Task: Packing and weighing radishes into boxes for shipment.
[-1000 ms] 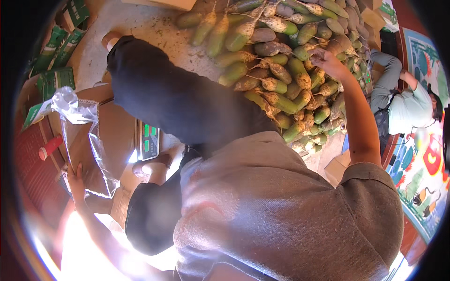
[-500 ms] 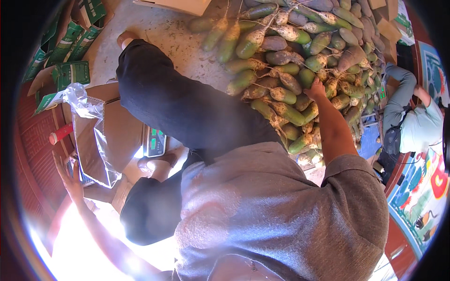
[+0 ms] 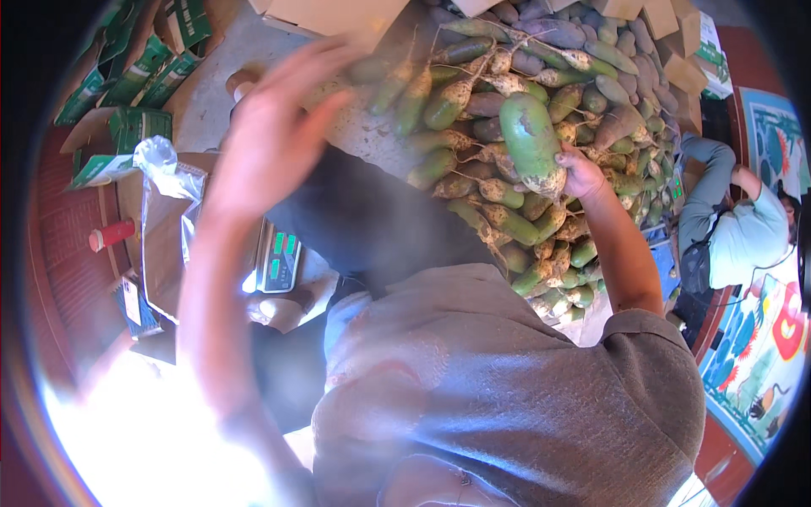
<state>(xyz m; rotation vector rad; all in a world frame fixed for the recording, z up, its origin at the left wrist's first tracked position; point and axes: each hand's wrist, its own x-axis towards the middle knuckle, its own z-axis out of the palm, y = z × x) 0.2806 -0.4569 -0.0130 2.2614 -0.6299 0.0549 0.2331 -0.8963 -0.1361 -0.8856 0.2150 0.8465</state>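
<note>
A large green radish [image 3: 529, 139] with a pale, soil-marked lower end is in my right hand [image 3: 583, 174], its thumb and fingers closed on the side near that end. The radish is held up over a heap of green radishes [image 3: 511, 221], many with thin roots and dirt on them. My left hand [image 3: 274, 127] is raised at the left, blurred by motion, thumb apart from the fingers and nothing in it. Below that hand stands a cardboard box [image 3: 160, 237] lined with clear plastic [image 3: 160, 156]. A digital scale [image 3: 280, 258] with green lit figures shows beside the box.
Green cartons [image 3: 139, 127] stand at the far left, and an open cardboard box [image 3: 338, 17] at the top. A red cylinder [image 3: 111, 236] lies left of the lined box. Another person [image 3: 743, 237] sits beyond the heap at the right, near a painted wall [image 3: 760, 338].
My right hand has lifted a radish off the heap. My left hand has swung up from beside the lined box, toward the top of the view.
</note>
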